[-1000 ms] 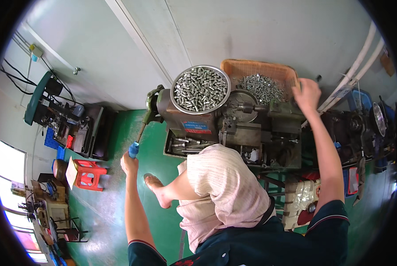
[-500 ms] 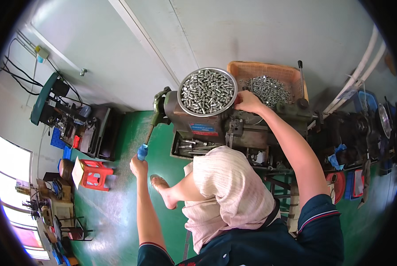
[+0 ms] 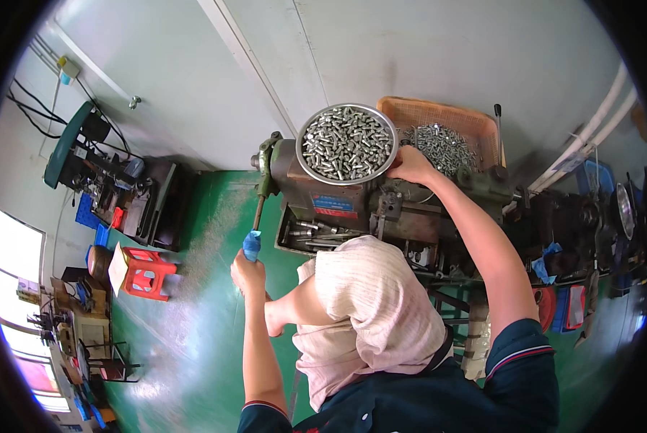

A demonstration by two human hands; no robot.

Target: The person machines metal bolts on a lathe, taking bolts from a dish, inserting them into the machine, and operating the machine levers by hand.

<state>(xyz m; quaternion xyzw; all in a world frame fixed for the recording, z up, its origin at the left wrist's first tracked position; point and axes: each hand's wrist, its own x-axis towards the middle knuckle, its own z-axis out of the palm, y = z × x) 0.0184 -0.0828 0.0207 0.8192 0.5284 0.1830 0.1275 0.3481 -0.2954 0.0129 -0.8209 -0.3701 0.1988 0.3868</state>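
Note:
My left hand is closed around the end of a machine lever, just below its blue-wrapped grip. The lever hangs down from the left end of a green-grey lathe-like bench machine. On top of the machine sits a round metal bowl heaped with short shiny metal pins. My right hand reaches in at the bowl's right rim, over the middle of the machine. Its fingers are bent together, and the tips are hidden, so what they hold cannot be made out.
An orange plastic basket with more small metal parts stands behind the machine. Below the bowl, a tray holds loose metal tools. A red stool and a drill press are at left. More machinery stands at right.
My left hand and the lever have swung to the right, toward my knee, bringing the lever more upright. My right hand stays beside the bowl. The view has shifted slightly.

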